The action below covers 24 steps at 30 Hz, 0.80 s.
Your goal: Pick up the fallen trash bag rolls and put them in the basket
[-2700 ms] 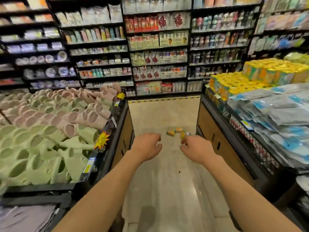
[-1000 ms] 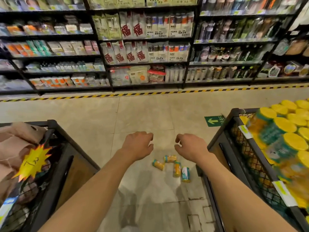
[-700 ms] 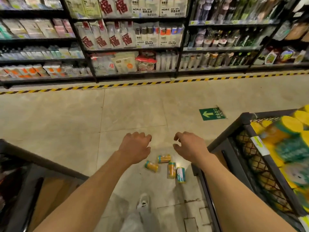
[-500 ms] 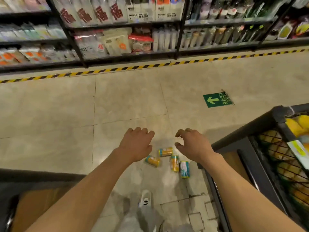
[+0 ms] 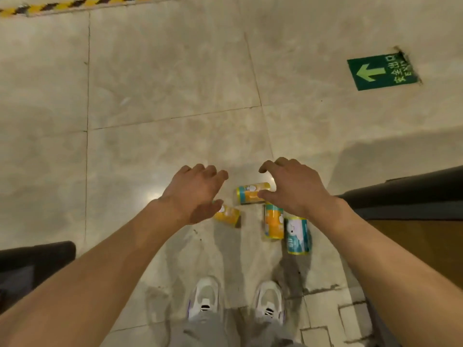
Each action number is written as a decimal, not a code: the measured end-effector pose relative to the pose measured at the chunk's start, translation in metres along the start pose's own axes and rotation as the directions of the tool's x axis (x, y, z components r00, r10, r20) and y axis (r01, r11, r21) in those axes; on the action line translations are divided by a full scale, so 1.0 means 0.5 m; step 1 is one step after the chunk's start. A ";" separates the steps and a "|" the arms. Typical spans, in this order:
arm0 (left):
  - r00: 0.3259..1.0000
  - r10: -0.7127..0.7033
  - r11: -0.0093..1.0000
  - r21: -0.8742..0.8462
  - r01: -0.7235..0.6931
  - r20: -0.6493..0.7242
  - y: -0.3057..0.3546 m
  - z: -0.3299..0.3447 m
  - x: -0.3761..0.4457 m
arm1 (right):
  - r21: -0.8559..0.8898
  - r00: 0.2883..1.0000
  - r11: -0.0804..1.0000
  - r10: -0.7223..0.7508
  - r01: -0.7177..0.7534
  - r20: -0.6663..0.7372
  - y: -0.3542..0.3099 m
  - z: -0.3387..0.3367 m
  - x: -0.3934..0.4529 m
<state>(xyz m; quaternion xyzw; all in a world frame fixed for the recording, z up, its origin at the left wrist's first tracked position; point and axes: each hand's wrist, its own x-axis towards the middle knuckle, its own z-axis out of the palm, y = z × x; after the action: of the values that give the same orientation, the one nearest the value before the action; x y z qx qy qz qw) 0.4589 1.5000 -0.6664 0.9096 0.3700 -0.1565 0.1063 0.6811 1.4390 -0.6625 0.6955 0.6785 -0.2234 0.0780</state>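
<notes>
Several trash bag rolls lie on the tiled floor just ahead of my shoes. A yellow roll (image 5: 248, 194) lies crosswise, a second yellow roll (image 5: 227, 215) sits to its lower left, a third (image 5: 273, 224) points toward me, and a teal roll (image 5: 297, 236) lies beside it. My left hand (image 5: 194, 192) hovers over the lower-left roll, fingers spread and empty. My right hand (image 5: 292, 187) hovers above the crosswise roll, fingers curled apart, holding nothing. The basket's contents are out of sight.
A black display bin edge (image 5: 406, 194) with a wooden side runs along the right. Another dark bin corner (image 5: 32, 259) sits at the left. A green exit arrow sticker (image 5: 382, 71) marks the floor. My white shoes (image 5: 205, 299) stand below the rolls.
I have walked up to the rolls and tilted my view down; the shelves have left the frame. Both hands have lowered over the rolls with fingers spreading.
</notes>
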 end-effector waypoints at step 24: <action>0.960 0.233 0.972 0.002 -0.236 0.158 -0.045 0.652 0.249 | -0.256 0.987 0.958 -0.099 0.129 0.127 0.115 0.574 0.351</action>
<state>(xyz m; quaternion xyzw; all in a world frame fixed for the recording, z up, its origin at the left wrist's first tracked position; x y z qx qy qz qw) 0.4601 1.4945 -1.0159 0.9329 0.2485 -0.2175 0.1435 0.6748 1.4766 -1.0018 0.6247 0.7357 -0.1744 0.1951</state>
